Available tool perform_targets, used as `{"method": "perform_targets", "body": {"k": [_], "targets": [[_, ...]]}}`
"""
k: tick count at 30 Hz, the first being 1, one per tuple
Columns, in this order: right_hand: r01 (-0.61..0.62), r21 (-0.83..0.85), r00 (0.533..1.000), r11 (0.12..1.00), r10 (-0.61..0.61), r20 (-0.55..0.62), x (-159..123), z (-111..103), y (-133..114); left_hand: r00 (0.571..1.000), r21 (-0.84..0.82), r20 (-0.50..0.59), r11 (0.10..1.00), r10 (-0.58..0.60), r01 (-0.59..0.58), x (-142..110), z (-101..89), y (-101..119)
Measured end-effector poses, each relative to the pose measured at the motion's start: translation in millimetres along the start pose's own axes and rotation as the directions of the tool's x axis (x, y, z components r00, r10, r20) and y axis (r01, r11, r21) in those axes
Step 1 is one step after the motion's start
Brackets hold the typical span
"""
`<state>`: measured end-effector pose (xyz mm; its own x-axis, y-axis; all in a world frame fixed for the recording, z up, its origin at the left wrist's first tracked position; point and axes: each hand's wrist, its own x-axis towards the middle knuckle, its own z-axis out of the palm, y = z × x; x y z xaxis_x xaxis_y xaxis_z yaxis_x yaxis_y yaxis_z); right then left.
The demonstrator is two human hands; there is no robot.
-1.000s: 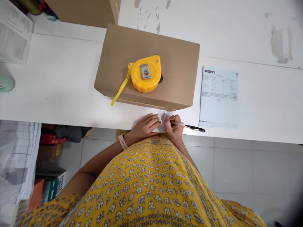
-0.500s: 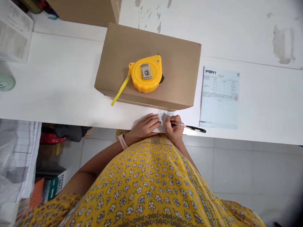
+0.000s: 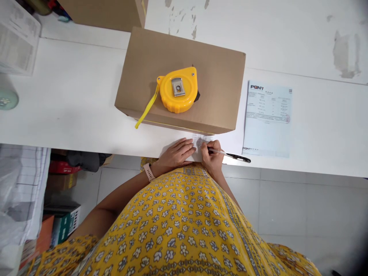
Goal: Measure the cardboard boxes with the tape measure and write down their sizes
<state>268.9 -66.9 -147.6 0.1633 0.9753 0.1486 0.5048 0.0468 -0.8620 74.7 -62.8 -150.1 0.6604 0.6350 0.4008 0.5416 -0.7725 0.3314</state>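
Note:
My right hand point(image 3: 212, 156) is closed around a pen point(image 3: 231, 155) with a black end, its tip side down at a small sheet of paper point(image 3: 202, 138) covered in handwriting. Flat at the sheet's left edge lies my left hand point(image 3: 175, 154), fingers stretched out, a pale pink band on the wrist. Just beyond both hands stands a closed brown cardboard box point(image 3: 218, 84). On top of it rests a yellow tape measure point(image 3: 178, 90) with a metal clip and a yellow wrist strap. The pen's point is hidden by my fingers.
A printed light-blue form point(image 3: 267, 126) lies to the right on the white table point(image 3: 69, 96). Another cardboard box point(image 3: 109, 13) stands at the back left. A white box point(image 3: 17, 38) and a green round object point(image 3: 8, 97) sit at the far left. Boxes are stacked below the table.

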Motion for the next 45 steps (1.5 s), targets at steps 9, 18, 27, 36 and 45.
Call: {"method": "perform_targets", "body": {"k": [9, 18, 27, 36, 45], "targets": [[-0.016, -0.001, 1.0, 1.0, 0.016, 0.014, -0.2, -0.9, -0.2, 1.0, -0.039, 0.019, 0.999, -0.007, 0.007, -1.5, 1.7, -0.8], [-0.017, 0.013, 1.0, 1.0, 0.017, 0.019, -0.1, -0.5, 0.5, 0.999, -0.051, 0.036, 0.998, -0.019, 0.021, -1.7, 2.0, -0.9], [-0.003, 0.003, 1.0, 1.0, 0.003, 0.002, -0.5, -1.4, -0.5, 0.999, -0.027, 0.027, 0.999, -0.017, 0.018, -2.0, 3.1, -0.6], [-0.023, 0.006, 1.0, 1.0, 0.023, 0.004, -0.1, -1.0, -1.7, 1.0, -0.014, 0.015, 1.0, -0.005, 0.005, -1.8, 3.2, -1.1], [-0.012, 0.004, 1.0, 1.0, 0.012, 0.003, -1.4, -0.6, 2.1, 0.999, -0.047, 0.042, 0.999, -0.018, 0.02, -3.0, 4.0, -1.3]]}}
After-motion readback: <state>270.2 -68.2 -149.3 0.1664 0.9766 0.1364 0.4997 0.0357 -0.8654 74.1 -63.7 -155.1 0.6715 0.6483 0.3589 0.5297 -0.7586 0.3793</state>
